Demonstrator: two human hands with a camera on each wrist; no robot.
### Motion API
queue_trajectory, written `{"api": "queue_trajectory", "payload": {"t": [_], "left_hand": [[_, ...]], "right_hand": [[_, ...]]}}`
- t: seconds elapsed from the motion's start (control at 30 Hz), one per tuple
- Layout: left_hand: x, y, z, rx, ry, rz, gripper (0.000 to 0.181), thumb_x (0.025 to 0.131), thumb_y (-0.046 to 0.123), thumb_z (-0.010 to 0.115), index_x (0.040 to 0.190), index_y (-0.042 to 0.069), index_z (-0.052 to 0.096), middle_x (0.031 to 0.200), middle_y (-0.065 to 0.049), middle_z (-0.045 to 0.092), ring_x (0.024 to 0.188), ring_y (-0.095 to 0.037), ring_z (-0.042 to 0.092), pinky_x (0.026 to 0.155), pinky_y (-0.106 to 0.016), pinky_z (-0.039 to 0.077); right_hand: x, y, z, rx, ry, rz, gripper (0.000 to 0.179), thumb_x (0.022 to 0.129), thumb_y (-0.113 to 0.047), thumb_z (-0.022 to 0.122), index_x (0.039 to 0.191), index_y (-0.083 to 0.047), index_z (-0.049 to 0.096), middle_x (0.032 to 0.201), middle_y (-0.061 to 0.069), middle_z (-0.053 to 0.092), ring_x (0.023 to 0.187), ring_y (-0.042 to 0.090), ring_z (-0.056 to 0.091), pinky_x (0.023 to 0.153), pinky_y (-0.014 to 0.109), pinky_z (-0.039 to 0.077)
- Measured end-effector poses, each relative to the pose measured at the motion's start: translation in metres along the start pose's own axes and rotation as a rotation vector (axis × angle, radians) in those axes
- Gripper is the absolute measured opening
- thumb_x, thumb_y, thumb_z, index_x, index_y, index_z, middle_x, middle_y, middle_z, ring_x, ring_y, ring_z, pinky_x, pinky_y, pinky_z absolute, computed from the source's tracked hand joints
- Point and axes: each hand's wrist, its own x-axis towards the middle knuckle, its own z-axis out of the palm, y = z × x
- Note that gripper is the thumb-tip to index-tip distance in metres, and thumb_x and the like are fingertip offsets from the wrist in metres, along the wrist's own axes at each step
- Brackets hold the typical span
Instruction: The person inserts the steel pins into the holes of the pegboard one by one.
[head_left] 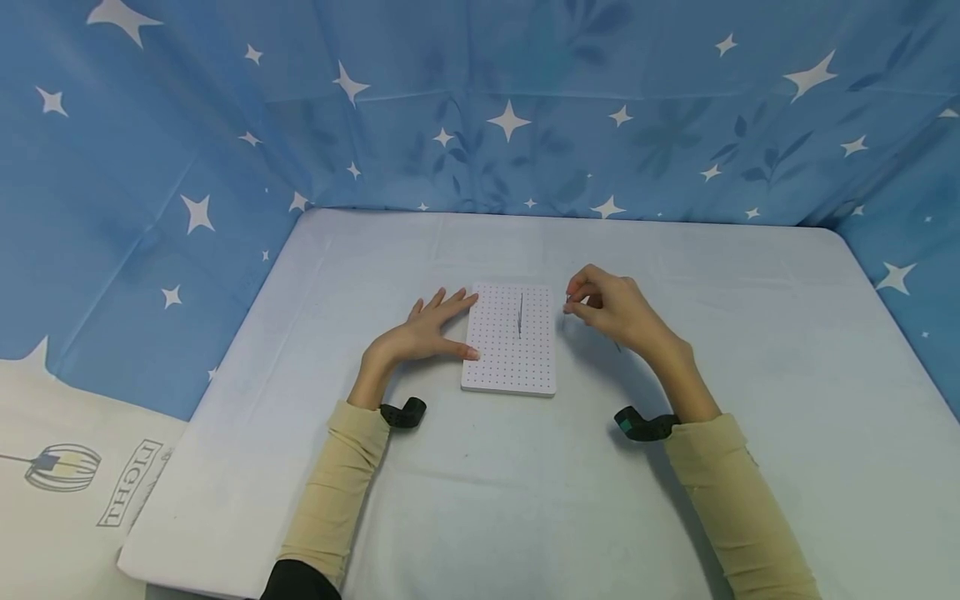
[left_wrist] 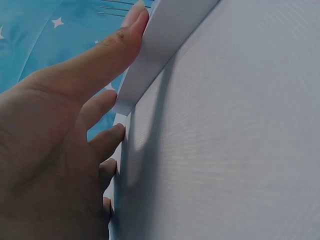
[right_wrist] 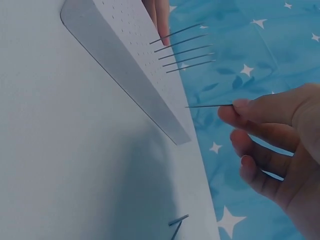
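A white board (head_left: 502, 367) with a grid of small holes lies on the table. Several thin metal pins (right_wrist: 182, 51) stand upright in one row of its holes. My left hand (head_left: 416, 337) spreads its fingers at the board's left side; the thumb (left_wrist: 135, 30) touches the edge. To the right of the board, my right hand (head_left: 611, 310) pinches another thin metal pin (right_wrist: 207, 106) between thumb and index finger. In the right wrist view, that pin's free end points toward the board, apart from the standing pins.
On the white-covered table (head_left: 480, 500), a couple of loose pins (right_wrist: 178, 220) lie below the right hand. A blue curtain with white stars (head_left: 510, 121) hangs behind the table. Cream cloth with printing (head_left: 67, 525) shows at the lower left.
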Motion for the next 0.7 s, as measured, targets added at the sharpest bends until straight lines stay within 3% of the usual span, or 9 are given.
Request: {"api": "queue_trajectory", "payload": {"t": [0.37,0.6,0.7], "left_hand": [[-0.001,-0.001,0.0,-0.017,0.001,0.011,0.102,0.086,0.047,0.081,0.166,0.028,0.02,0.174,0.0,0.006,0.161,-0.026,-0.01,0.127,-0.053,-0.013],[-0.002,-0.001,0.0,-0.02,-0.001,0.006,0.103,0.086,0.047,0.081,0.166,0.028,0.02,0.174,0.0,0.007,0.161,-0.024,-0.011,0.127,-0.052,-0.013],[-0.001,-0.001,0.0,-0.02,0.0,0.011,0.102,0.086,0.047,0.081,0.166,0.028,0.02,0.174,0.001,0.007,0.161,-0.024,-0.011,0.127,-0.052,-0.013]], "right_hand": [[0.002,-0.001,0.011,-0.009,0.095,-0.093,0.014,0.095,-0.005,0.072,0.105,-0.006,0.062,0.097,0.011,0.077,0.07,0.022,0.062,0.066,0.034,0.049],[0.006,0.003,0.017,0.049,0.191,-0.122,0.014,0.094,-0.003,0.072,0.105,-0.005,0.064,0.097,0.011,0.075,0.078,0.025,0.072,0.073,0.038,0.056],[0.009,0.004,0.02,0.076,0.225,-0.122,0.014,0.093,-0.004,0.073,0.104,-0.006,0.065,0.097,0.01,0.076,0.08,0.024,0.072,0.074,0.032,0.056]]}}
